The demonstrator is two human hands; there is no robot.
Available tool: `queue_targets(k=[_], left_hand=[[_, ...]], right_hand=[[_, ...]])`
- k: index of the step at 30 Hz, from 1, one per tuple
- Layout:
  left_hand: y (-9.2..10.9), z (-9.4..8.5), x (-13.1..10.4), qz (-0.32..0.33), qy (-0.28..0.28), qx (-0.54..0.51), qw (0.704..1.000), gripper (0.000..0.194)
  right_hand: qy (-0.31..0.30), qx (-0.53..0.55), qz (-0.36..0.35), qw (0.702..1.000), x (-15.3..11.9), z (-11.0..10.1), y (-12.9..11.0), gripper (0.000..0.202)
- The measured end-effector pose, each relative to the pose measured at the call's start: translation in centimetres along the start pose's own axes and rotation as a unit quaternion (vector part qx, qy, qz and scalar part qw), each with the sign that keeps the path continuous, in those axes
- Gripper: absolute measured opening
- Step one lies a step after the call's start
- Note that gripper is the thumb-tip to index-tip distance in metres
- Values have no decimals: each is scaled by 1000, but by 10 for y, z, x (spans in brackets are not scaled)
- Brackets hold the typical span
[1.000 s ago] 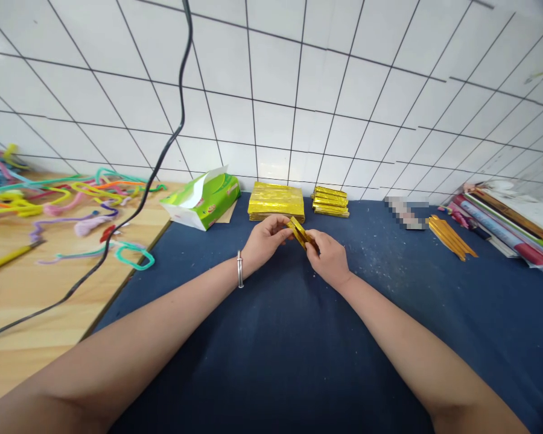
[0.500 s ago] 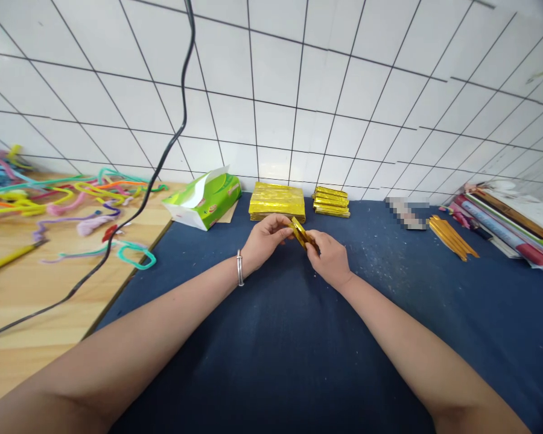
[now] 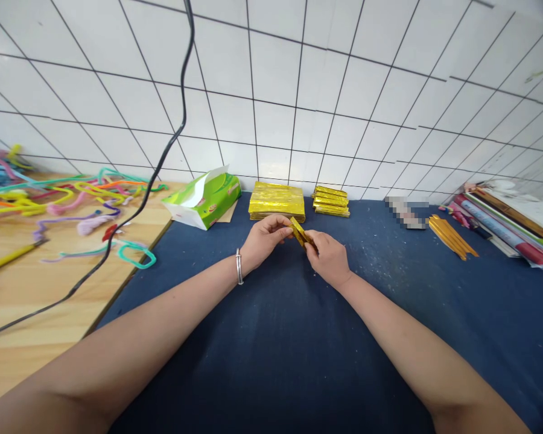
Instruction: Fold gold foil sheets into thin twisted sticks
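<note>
Between my two hands, a narrow gold foil strip [image 3: 298, 230] is held at a slant above the dark blue cloth. The fingers of my left hand [image 3: 265, 241] pinch its upper left end. My right hand [image 3: 329, 258] grips the lower right end, with its thumb against the foil. Just behind my hands lies a thick stack of gold foil sheets [image 3: 277, 199]. To the right of that stack are several folded gold strips [image 3: 330, 201] in a small pile.
A green tissue pack [image 3: 211, 199] lies behind my left hand. Colourful pipe cleaners [image 3: 95, 191] cover the wooden board [image 3: 9, 313], crossed by a black cable [image 3: 163, 158]. At right are more gold strips [image 3: 452, 236] and stacked books [image 3: 502, 220]. A tiled wall [image 3: 271, 72] rises behind.
The gold strip has tilted slightly between my fingers, and its shine looks different. Both hands stay almost where they were.
</note>
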State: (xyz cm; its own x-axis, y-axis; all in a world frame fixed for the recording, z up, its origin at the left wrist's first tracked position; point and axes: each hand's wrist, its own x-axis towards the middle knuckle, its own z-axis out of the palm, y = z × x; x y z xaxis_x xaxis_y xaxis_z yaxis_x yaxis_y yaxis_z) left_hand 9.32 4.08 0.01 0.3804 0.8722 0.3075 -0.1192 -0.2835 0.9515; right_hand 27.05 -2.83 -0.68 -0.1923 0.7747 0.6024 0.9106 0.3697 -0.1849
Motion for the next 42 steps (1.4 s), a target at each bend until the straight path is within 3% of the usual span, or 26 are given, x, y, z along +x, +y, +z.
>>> queue_targets(k=[28, 42], left_hand=[[-7, -5, 4, -9, -2, 25, 1000, 15], [-7, -6, 5, -52, -4, 60, 997, 17]], right_hand=[[21, 14, -22, 999, 0, 1, -1, 29], [33, 14, -32, 999, 0, 4, 1, 28]])
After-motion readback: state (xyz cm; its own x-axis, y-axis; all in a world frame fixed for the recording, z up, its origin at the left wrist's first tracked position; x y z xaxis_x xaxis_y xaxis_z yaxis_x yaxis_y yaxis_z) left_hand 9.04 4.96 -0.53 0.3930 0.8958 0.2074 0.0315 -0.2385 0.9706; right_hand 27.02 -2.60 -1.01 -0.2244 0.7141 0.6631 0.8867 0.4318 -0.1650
